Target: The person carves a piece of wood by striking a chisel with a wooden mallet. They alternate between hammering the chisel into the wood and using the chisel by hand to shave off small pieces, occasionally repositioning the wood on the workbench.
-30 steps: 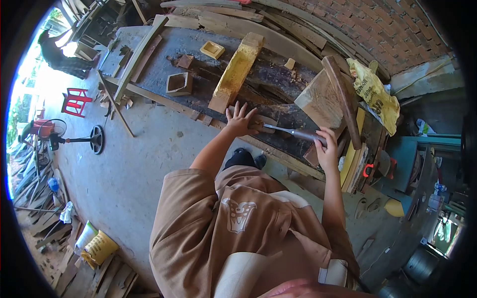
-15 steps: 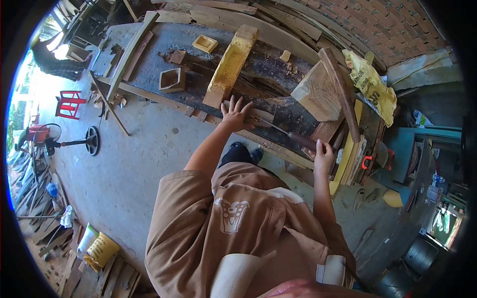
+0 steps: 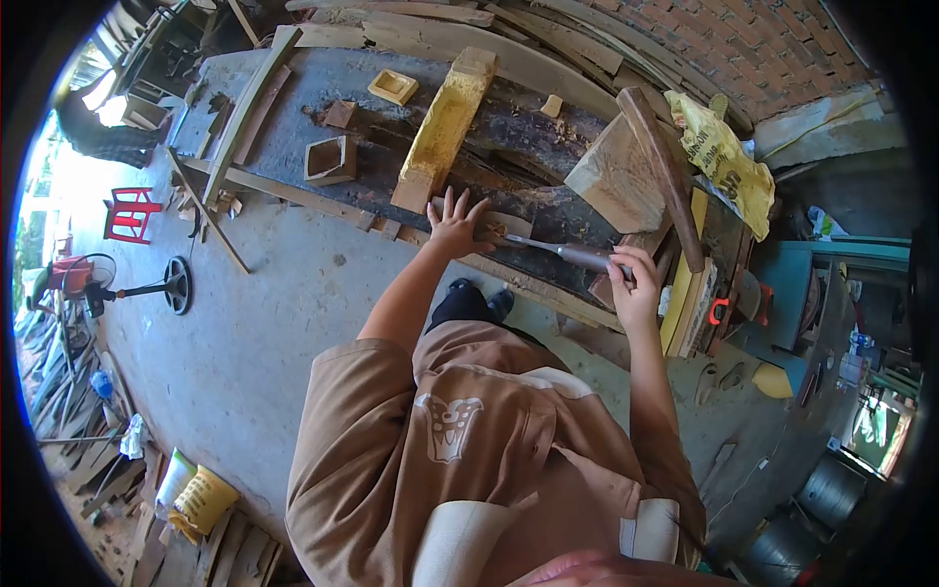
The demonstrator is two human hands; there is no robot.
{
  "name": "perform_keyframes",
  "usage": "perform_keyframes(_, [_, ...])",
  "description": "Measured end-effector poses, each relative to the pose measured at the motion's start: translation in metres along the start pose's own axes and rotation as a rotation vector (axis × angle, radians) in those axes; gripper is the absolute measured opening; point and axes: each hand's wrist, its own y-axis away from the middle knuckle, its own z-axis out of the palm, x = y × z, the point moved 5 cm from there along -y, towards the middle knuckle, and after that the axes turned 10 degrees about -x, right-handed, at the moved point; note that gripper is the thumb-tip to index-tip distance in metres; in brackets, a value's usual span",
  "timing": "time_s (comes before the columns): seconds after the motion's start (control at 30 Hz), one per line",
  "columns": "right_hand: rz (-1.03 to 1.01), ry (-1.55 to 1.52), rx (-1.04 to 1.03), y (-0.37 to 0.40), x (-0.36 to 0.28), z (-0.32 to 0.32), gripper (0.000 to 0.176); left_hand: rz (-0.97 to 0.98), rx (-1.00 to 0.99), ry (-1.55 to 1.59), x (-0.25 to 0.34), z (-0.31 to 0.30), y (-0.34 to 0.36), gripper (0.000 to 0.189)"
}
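Observation:
My right hand (image 3: 638, 284) is closed around the dark wooden handle of a chisel (image 3: 583, 256). The metal blade points left, its tip at a small wood piece (image 3: 511, 228) on the bench. My left hand (image 3: 454, 233) lies with fingers spread over the left end of that piece, its fingertips close to the base of a long yellow hollowed wood block (image 3: 445, 127). Part of the small piece is hidden beneath my left palm.
A big wood block (image 3: 616, 181) and a dark wooden bar (image 3: 665, 181) stand right of the chisel on the workbench (image 3: 264, 88). Farther left sit an open wooden box (image 3: 330, 160) and a small yellow tray (image 3: 393, 87). A yellow sack (image 3: 724, 161) lies at the right end.
The chisel handle has come slightly up and leftward, with the right hand now wrapped further round it. The left hand stays on the wood piece; the whole view has shifted a little.

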Motion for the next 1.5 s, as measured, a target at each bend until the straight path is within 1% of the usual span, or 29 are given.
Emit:
perform_keyframes(0.13, [0.001,0.001,-0.029,-0.008,-0.004,0.000,0.012,0.011,0.028,0.009,0.000,0.002,-0.001,0.098])
perform_keyframes(0.23, [-0.058,0.001,-0.037,-0.013,-0.008,0.001,0.012,-0.002,0.032,-0.001,0.000,0.001,-0.001,0.099])
perform_keyframes(0.33, [-0.062,-0.006,-0.050,-0.020,-0.014,0.001,0.012,-0.043,0.013,0.132,0.007,-0.006,0.003,0.098])
perform_keyframes(0.37, [-0.076,0.015,-0.061,-0.021,-0.014,0.001,0.012,-0.053,0.021,0.130,0.011,-0.011,0.004,0.098])
perform_keyframes(0.43, [-0.091,0.030,-0.073,-0.023,-0.015,0.002,0.013,-0.112,0.018,0.080,0.017,-0.015,0.006,0.090])
perform_keyframes(0.47, [-0.090,0.023,-0.088,-0.023,-0.017,0.002,0.013,-0.097,0.085,0.081,0.016,-0.010,0.002,0.085])
perform_keyframes(0.5, [-0.087,0.019,-0.101,-0.023,-0.018,0.001,0.013,-0.097,0.085,0.080,0.015,-0.010,0.002,0.085])
perform_keyframes(0.57, [-0.102,0.022,-0.093,-0.021,-0.020,0.000,0.014,-0.096,0.131,0.149,0.014,-0.012,-0.002,0.077])
perform_keyframes(0.6, [-0.116,0.022,-0.090,-0.020,-0.021,-0.001,0.014,-0.094,0.133,0.148,0.012,-0.012,-0.004,0.077])
perform_keyframes(0.67, [-0.102,0.018,-0.068,-0.017,-0.022,-0.006,0.015,-0.082,0.176,0.222,0.005,-0.011,-0.008,0.063])
perform_keyframes(0.7, [-0.090,0.012,-0.048,-0.016,-0.022,-0.010,0.015,-0.089,0.184,0.222,0.002,-0.009,-0.010,0.063])
perform_keyframes(0.77, [-0.107,0.009,-0.027,-0.015,-0.022,-0.017,0.016,-0.126,0.182,0.353,-0.006,-0.008,-0.018,0.041])
perform_keyframes(0.8, [-0.100,-0.001,-0.019,-0.014,-0.020,-0.020,0.016,-0.186,0.220,0.362,-0.004,-0.013,-0.014,0.034])
perform_keyframes(0.9, [-0.083,-0.021,-0.010,-0.014,-0.013,-0.025,0.017,-0.211,0.323,0.399,-0.011,-0.005,-0.015,0.037])
perform_keyframes(0.93, [-0.066,-0.019,-0.007,-0.016,-0.015,-0.026,0.017,-0.201,0.290,0.383,-0.007,-0.012,-0.007,0.039])
perform_keyframes(0.97, [-0.070,-0.029,-0.002,-0.018,-0.011,-0.025,0.016,-0.182,0.230,0.354,-0.006,-0.014,-0.002,0.044])
perform_keyframes(1.03, [-0.055,-0.029,0.002,-0.025,-0.006,-0.022,0.016,-0.061,0.186,0.261,0.002,-0.025,0.016,0.053])
perform_keyframes(1.07, [-0.064,-0.034,-0.009,-0.032,-0.008,-0.018,0.016,-0.074,0.192,0.266,-0.004,-0.021,0.022,0.053])
perform_keyframes(1.13, [-0.036,-0.057,-0.025,-0.043,-0.011,-0.012,0.016,0.010,0.354,-0.075,-0.008,-0.017,0.034,0.070])
perform_keyframes(1.17, [-0.036,-0.056,-0.028,-0.049,-0.015,-0.010,0.016,0.008,0.354,-0.072,-0.013,-0.012,0.034,0.070])
perform_keyframes(1.23, [-0.098,0.036,-0.094,-0.066,-0.028,-0.002,0.017,-0.067,0.234,-0.003,-0.028,-0.009,0.028,0.078])
perform_keyframes(1.27, [-0.100,0.032,-0.109,-0.071,-0.031,0.002,0.016,-0.031,0.232,-0.050,-0.028,-0.008,0.028,0.072])
perform_keyframes(1.3, [-0.098,0.040,-0.108,-0.078,-0.035,0.003,0.016,-0.023,0.233,-0.046,-0.031,-0.012,0.025,0.072])
perform_keyframes(1.37, [-0.062,0.089,-0.099,-0.087,-0.044,0.003,0.016,0.013,0.161,-0.059,-0.030,-0.010,0.024,0.066])
perform_keyframes(1.43, [-0.016,0.059,-0.082,-0.097,-0.053,-0.001,0.015,0.036,0.186,-0.038,-0.031,-0.022,0.024,0.066])
perform_keyframes(1.5, [-0.072,0.131,-0.008,-0.104,-0.062,-0.010,0.015,0.039,0.126,0.098,-0.034,-0.036,0.026,0.062])
